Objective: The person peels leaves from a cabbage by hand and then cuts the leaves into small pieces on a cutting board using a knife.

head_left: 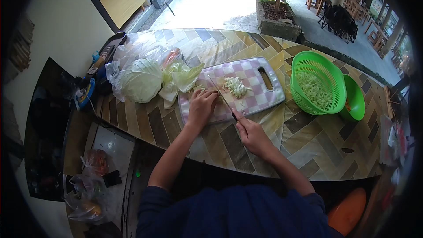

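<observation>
My right hand point(254, 135) is wrapped round the handle of a kitchen knife point(224, 99), its blade slanting up and left across the cutting board point(272, 98). Curled fingers of my left hand point(203, 106) press on a piece of cabbage at the board's left part, close beside the blade; most of that piece is hidden under the hand. Right of the blade lies a small heap of shredded cabbage point(236, 87). Left of the board sit a large cabbage head point(142, 80) and loose cabbage leaves point(183, 79).
A green colander point(332, 77) with shredded cabbage point(313, 90) stands at the right, against a green bowl point(358, 101). Clear plastic bags point(116, 64) lie behind the cabbage head. The tiled-pattern table point(304, 150) has a curved edge; an orange stool point(349, 211) is below.
</observation>
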### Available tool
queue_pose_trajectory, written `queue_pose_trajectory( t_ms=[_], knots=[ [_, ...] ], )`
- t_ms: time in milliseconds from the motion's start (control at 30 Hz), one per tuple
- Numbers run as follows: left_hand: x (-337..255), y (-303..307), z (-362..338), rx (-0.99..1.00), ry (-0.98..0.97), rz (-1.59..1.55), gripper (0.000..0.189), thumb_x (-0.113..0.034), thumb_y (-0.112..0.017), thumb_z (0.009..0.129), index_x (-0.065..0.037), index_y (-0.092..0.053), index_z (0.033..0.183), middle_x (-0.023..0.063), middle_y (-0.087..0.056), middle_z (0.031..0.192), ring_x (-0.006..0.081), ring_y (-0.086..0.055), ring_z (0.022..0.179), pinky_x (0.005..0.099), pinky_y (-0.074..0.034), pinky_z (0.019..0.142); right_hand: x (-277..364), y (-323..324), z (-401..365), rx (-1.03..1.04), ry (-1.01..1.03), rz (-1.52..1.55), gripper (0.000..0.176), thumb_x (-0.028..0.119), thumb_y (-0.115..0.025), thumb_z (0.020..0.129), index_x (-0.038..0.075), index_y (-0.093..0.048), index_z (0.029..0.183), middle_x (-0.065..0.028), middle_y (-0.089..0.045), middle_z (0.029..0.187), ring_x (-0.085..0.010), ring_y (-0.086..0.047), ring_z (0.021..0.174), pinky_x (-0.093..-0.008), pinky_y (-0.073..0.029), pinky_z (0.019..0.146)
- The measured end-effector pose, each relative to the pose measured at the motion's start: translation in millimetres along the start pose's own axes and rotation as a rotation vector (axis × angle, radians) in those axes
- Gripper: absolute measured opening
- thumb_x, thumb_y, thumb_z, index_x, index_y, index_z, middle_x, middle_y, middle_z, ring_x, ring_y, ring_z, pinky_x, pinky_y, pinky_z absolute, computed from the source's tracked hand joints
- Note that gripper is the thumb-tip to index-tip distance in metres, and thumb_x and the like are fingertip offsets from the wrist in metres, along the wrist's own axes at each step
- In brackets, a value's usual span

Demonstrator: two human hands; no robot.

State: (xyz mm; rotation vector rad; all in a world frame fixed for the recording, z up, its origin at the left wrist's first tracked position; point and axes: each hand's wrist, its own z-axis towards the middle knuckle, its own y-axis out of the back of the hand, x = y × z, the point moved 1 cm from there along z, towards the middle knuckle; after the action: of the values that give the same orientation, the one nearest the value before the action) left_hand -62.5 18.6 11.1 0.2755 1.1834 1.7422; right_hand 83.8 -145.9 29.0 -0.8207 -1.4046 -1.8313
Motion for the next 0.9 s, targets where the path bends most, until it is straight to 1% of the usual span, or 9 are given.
queue_pose_trajectory(
  t_ms=[67,267,467,567,633,767,867,900],
  knots=[
    [0.6,-1.0,0.2,-0.011,-0.003,0.001,0.016,-0.011,-0.061,0.083,-0.007,-0.069,0.097,0.0064,-0.07,0.104,0.0236,-0.063,0.102,0.0409,-0.04,0.099,-1.3,-0.5,-1.4,0.014,0.003,-0.035,0.052,0.015,-0.049,0.097,0.013,-0.037,0.147,-0.0233,-0.058,0.083,-0.0413,-0.059,0.076,-0.0487,-0.047,0.072],
    [-2.0,1.7,2.0,-0.007,0.018,0.022,0.015,-0.01,-0.061,0.081,-0.006,-0.067,0.094,0.0088,-0.07,0.102,0.0237,-0.063,0.104,0.0399,-0.041,0.096,0.1,-5.4,0.1,0.068,-0.027,-0.176,0.053,0.014,-0.049,0.096,0.014,-0.036,0.147,-0.0233,-0.057,0.081,-0.0414,-0.06,0.076,-0.0484,-0.049,0.071],
    [1.5,-0.5,1.5,-0.002,0.011,-0.008,0.014,-0.01,-0.061,0.082,-0.007,-0.067,0.095,0.0087,-0.07,0.102,0.0243,-0.063,0.104,0.0394,-0.041,0.095,-5.6,-11.8,13.6,0.06,-0.037,-0.134,0.052,0.014,-0.047,0.097,0.012,-0.035,0.147,-0.0249,-0.059,0.086,-0.0422,-0.06,0.076,-0.0493,-0.05,0.071],
    [3.5,0.5,2.7,-0.01,0.009,-0.033,0.015,-0.01,-0.063,0.081,-0.006,-0.068,0.095,0.0088,-0.07,0.102,0.0251,-0.063,0.104,0.0397,-0.042,0.095,-7.1,-15.7,20.2,0.107,-0.081,-0.193,0.052,0.013,-0.046,0.097,0.01,-0.034,0.147,-0.0265,-0.06,0.091,-0.0426,-0.061,0.082,-0.049,-0.05,0.074],
    [3.7,-0.6,2.0,-0.008,0.016,-0.057,0.016,-0.01,-0.065,0.08,-0.005,-0.068,0.094,0.0093,-0.071,0.103,0.0267,-0.064,0.104,0.0406,-0.042,0.096,-8.8,-20.6,30.0,0.056,-0.05,-0.171,0.052,0.013,-0.046,0.096,0.01,-0.035,0.147,-0.0274,-0.061,0.092,-0.0432,-0.061,0.084,-0.049,-0.05,0.075],
    [3.4,1.1,1.0,-0.023,0.06,-0.092,0.013,-0.01,-0.062,0.083,-0.007,-0.068,0.094,0.0075,-0.07,0.102,0.0239,-0.063,0.103,0.0392,-0.041,0.095,-14.7,-29.0,40.3,0.015,-0.022,-0.145,0.051,0.014,-0.047,0.096,0.011,-0.037,0.146,-0.028,-0.061,0.092,-0.0448,-0.062,0.082,-0.0497,-0.05,0.076],
    [5.7,-1.1,1.2,-0.032,0.068,-0.115,0.012,-0.011,-0.063,0.084,-0.008,-0.069,0.094,0.006,-0.069,0.101,0.0241,-0.063,0.102,0.0397,-0.041,0.096,-10.2,-21.4,21.6,0.002,-0.015,-0.213,0.053,0.013,-0.048,0.095,0.011,-0.037,0.146,-0.0285,-0.062,0.092,-0.0455,-0.062,0.08,-0.0497,-0.05,0.075],
    [5.3,-0.5,1.5,-0.033,0.066,-0.119,0.012,-0.011,-0.063,0.084,-0.009,-0.069,0.094,0.0053,-0.069,0.101,0.0241,-0.063,0.102,0.04,-0.04,0.096,-6.6,-14.7,19.7,0.006,-0.049,-0.193,0.053,0.012,-0.049,0.095,0.011,-0.037,0.146,-0.0283,-0.062,0.092,-0.0454,-0.062,0.081,-0.0493,-0.049,0.075]
  ],
)
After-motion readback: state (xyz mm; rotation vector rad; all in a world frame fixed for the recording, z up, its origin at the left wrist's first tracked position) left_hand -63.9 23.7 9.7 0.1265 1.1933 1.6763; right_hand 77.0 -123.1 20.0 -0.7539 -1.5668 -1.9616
